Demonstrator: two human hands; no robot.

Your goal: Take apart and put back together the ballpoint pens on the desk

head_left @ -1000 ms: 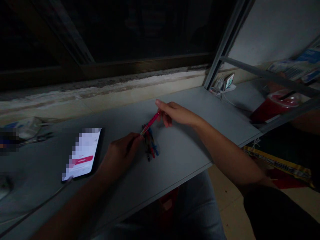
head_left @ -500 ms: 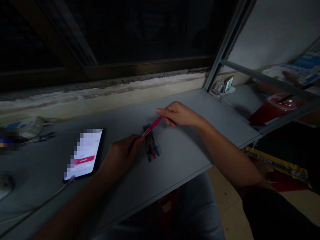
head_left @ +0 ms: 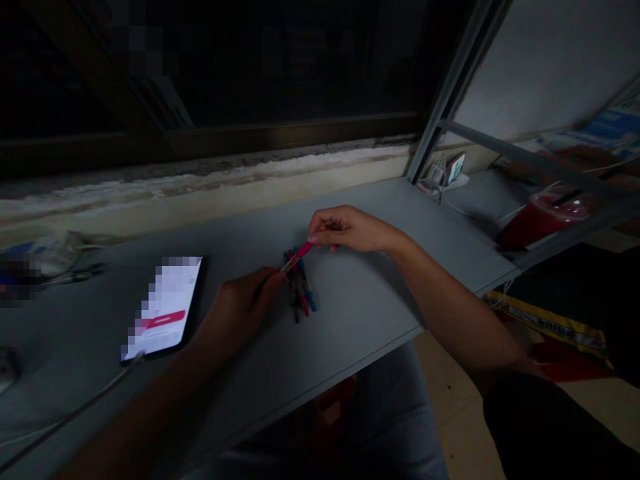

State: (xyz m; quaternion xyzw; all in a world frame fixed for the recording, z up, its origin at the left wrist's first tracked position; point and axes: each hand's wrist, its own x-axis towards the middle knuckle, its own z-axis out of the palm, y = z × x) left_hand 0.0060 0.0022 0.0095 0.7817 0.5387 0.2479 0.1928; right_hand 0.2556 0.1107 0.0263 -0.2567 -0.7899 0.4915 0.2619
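Note:
A slim pen [head_left: 303,251] with a pink end and a paler, clear-looking barrel is stretched at a slant between my hands. My left hand [head_left: 250,297] is closed on its lower left end. At the upper right, the thumb and fingers of my right hand [head_left: 343,230] pinch the pink end. Just beneath, several pens [head_left: 305,301] with black, red and blue parts lie side by side on the grey desk [head_left: 360,307]. The held pen partly covers their far ends, and my left fingertips are in shadow.
Left of my forearm lies a lit phone [head_left: 167,313] with a cable [head_left: 100,393] at its lower end. A metal frame [head_left: 500,147] stands at the right. Beyond it are a red container [head_left: 535,217], a small propped phone [head_left: 456,168] and another person's blurred arm [head_left: 580,163].
My right hand has shifted slightly left, and its fingers have curled in around the pink end, where the thumb stuck out before. Less pink shows now. My left hand has barely moved.

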